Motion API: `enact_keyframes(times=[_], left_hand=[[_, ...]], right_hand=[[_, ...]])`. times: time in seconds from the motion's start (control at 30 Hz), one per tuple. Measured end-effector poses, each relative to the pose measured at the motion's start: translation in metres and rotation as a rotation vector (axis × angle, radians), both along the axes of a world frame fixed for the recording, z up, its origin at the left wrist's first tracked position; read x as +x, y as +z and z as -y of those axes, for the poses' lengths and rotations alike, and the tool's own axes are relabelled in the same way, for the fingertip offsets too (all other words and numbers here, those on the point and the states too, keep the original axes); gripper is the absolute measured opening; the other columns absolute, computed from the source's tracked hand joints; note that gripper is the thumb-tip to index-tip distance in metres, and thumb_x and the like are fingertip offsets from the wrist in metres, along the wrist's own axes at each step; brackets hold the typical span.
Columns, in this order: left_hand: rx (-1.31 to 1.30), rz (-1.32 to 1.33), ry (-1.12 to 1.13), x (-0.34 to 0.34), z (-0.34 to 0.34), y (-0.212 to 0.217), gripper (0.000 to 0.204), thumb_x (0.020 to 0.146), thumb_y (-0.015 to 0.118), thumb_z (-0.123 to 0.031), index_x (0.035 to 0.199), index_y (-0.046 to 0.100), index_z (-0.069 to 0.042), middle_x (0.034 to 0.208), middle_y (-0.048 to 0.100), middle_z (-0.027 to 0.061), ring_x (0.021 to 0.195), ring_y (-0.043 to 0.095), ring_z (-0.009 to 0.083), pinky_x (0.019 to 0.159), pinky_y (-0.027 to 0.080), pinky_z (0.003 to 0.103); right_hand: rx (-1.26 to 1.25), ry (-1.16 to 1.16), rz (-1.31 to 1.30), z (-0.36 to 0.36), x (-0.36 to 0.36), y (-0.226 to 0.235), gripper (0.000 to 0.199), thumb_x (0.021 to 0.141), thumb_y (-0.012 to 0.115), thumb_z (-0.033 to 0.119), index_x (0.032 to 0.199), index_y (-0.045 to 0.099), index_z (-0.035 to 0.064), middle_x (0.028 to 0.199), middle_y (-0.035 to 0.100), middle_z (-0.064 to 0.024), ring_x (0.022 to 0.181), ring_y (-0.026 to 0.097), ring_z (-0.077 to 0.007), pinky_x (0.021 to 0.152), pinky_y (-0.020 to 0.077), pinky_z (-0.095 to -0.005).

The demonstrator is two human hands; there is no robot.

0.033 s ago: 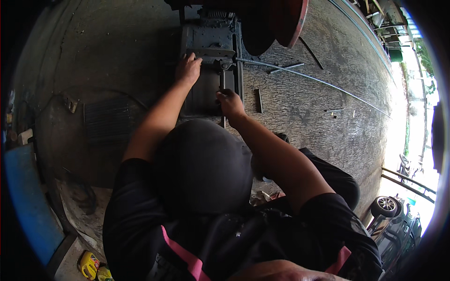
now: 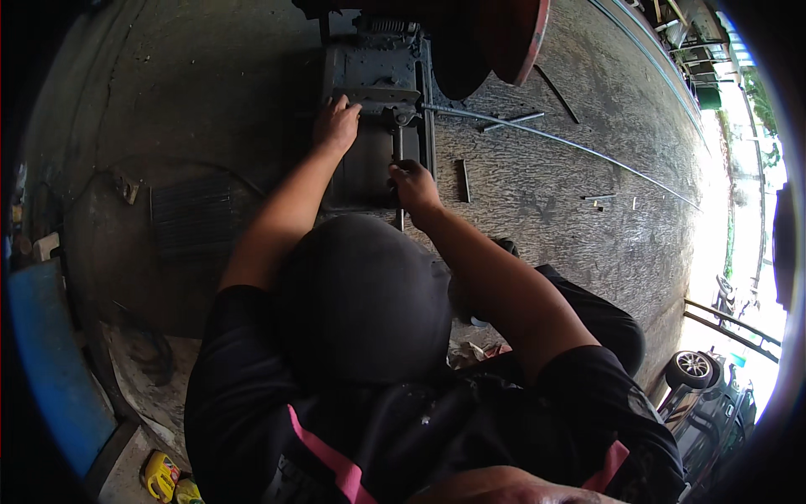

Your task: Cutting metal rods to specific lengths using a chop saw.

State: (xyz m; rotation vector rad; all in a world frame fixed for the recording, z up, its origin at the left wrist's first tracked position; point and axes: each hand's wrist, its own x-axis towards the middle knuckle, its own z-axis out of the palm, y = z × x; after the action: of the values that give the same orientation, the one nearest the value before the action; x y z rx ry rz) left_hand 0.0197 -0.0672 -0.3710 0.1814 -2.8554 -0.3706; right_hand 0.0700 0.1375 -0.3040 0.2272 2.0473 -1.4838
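A grey metal machine stands on the concrete floor in front of me. My left hand lies on its dark flat bed, with the fingertips pressed against the raised grey block. My right hand is closed around a thin upright metal rod at the right side of the bed. Both forearms reach forward from my black shirt, and the palms are hidden.
A red disc stands behind the machine. A long thin rod and short metal pieces lie on the floor to the right. A floor grate and blue panel are left. A car wheel is far right.
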Motion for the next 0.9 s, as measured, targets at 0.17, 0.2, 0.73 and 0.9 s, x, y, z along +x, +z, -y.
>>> enact_keyframes(times=[0.17, 0.2, 0.73, 0.9], left_hand=[[0.091, -0.070, -0.009, 0.014, 0.009, 0.019, 0.027, 0.080, 0.065, -0.021, 0.106, 0.064, -0.012, 0.103, 0.057, 0.0114, 0.098, 0.055, 0.0326, 0.086, 0.046, 0.041], [0.106, -0.086, -0.016, 0.017, 0.014, 0.026, 0.029, 0.079, 0.066, -0.022, 0.107, 0.064, -0.011, 0.102, 0.057, 0.0122, 0.098, 0.055, 0.0330, 0.086, 0.046, 0.042], [0.331, 0.625, -0.280, 0.001, -0.013, 0.170, 0.030, 0.083, 0.064, -0.017, 0.108, 0.061, -0.001, 0.085, 0.063, 0.0100, 0.073, 0.059, 0.0182, 0.070, 0.048, 0.030], [0.318, 0.649, -0.553, -0.034, -0.077, 0.144, 0.023, 0.085, 0.061, -0.016, 0.101, 0.062, 0.000, 0.093, 0.063, 0.0126, 0.085, 0.060, 0.0222, 0.075, 0.047, 0.032]], right_hand=[[-0.144, -0.128, 0.000, -0.049, -0.021, 0.001, 0.027, 0.089, 0.059, 0.022, 0.104, 0.062, 0.0001, 0.074, 0.063, -0.0060, 0.061, 0.056, -0.0124, 0.054, 0.0431, -0.0263], [-0.129, -0.178, -0.067, -0.063, -0.028, -0.002, 0.026, 0.090, 0.058, 0.022, 0.104, 0.061, 0.0003, 0.075, 0.062, -0.0050, 0.058, 0.052, -0.0100, 0.050, 0.0406, -0.0244], [-0.670, -1.003, 0.332, -0.166, -0.213, -0.095, 0.028, 0.094, 0.052, 0.035, 0.088, 0.047, 0.0082, 0.067, 0.046, -0.0073, 0.054, 0.044, -0.0210, 0.046, 0.0387, -0.0323], [-0.496, -1.062, 0.342, -0.174, -0.222, -0.108, 0.033, 0.090, 0.058, 0.040, 0.098, 0.053, 0.0082, 0.079, 0.053, -0.0093, 0.056, 0.055, -0.0249, 0.045, 0.0431, -0.0329]])
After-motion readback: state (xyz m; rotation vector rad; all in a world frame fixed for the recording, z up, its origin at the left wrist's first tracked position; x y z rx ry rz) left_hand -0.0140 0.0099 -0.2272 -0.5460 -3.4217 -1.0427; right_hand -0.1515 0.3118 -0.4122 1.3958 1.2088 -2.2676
